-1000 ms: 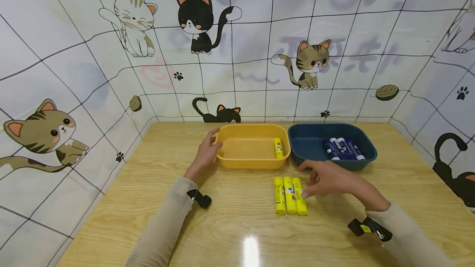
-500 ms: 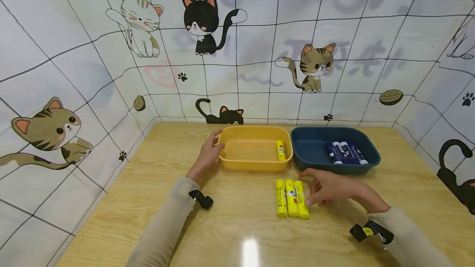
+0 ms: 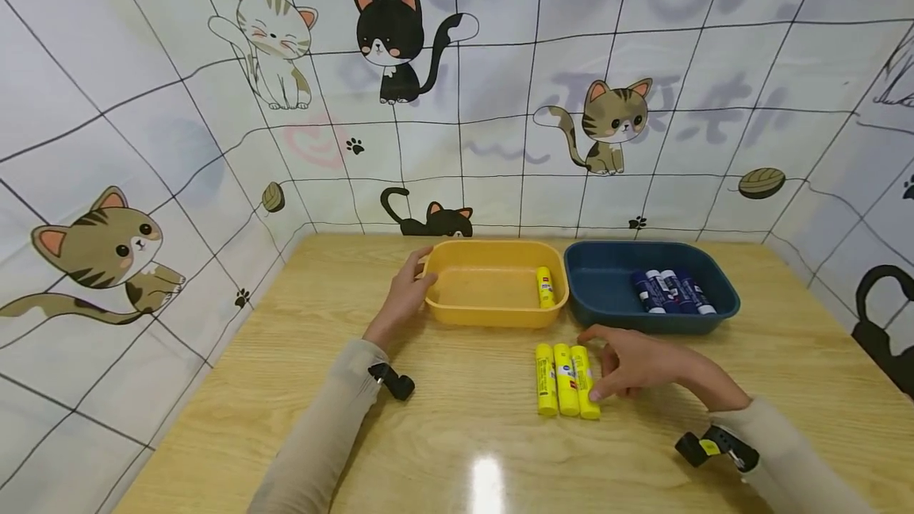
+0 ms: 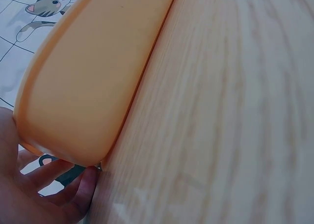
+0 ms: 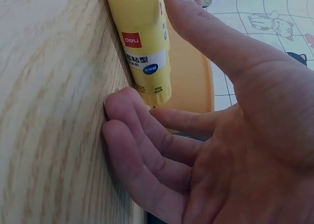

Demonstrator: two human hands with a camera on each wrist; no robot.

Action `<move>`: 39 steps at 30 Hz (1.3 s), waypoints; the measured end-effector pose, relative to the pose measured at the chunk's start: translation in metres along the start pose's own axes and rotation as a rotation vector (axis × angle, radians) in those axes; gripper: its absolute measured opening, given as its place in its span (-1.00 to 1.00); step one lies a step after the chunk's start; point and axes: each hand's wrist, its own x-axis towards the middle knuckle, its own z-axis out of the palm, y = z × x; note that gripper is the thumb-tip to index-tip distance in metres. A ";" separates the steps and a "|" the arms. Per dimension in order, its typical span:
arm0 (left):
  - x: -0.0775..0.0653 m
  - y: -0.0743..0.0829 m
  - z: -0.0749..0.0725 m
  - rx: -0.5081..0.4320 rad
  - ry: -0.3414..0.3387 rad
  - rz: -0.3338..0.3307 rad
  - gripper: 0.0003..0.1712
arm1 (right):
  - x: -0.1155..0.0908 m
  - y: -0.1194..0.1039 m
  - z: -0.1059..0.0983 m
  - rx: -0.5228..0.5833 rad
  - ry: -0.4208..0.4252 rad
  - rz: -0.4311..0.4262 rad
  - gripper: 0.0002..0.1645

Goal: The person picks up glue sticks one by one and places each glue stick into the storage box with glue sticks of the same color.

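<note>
My left hand holds the left end of a yellow plastic bin, its thumb by the rim; the left wrist view shows bent fingers against the bin's outer wall. One yellow glue stick lies in that bin. Three more lie side by side on the table: a left one, a middle one and a right one. With thumb and index finger my right hand spans the right one lengthwise. Its other fingers are curled near the wood. The label reads "deli" in the right wrist view.
Beside the yellow bin stands a dark blue bin with several blue-and-white glue sticks in it. The wooden table meets a cat-print backdrop behind and at both sides.
My right index finger has come down from near the blue bin to the far end of the right glue stick. The left hand keeps its place, and the view has shifted slightly.
</note>
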 end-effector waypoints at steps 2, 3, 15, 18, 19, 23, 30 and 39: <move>-0.001 -0.002 0.000 -0.003 0.008 -0.001 -0.34 | 0.000 -0.001 0.001 -0.010 0.001 -0.001 0.08; -0.002 -0.003 0.001 -0.006 0.009 -0.002 -0.34 | 0.000 -0.002 0.002 -0.013 0.001 0.000 0.08; -0.012 -0.009 0.007 0.006 -0.009 -0.007 -0.36 | -0.011 -0.001 0.009 0.011 -0.008 -0.020 0.03; -0.010 -0.009 0.007 0.007 -0.009 0.000 -0.36 | -0.011 -0.003 0.009 0.007 0.005 -0.014 0.02; -0.009 -0.008 0.007 0.003 -0.008 0.002 -0.36 | -0.011 -0.004 0.009 0.004 0.012 -0.010 0.02; -0.006 -0.007 0.005 -0.004 -0.011 0.012 -0.36 | -0.007 -0.008 0.009 -0.017 0.032 -0.017 0.00; -0.002 -0.001 0.002 -0.008 -0.011 0.022 -0.35 | -0.005 -0.013 0.007 -0.017 0.064 0.034 -0.01; 0.000 0.000 0.001 -0.002 -0.001 0.012 -0.36 | -0.005 -0.018 0.000 -0.159 0.175 0.075 0.05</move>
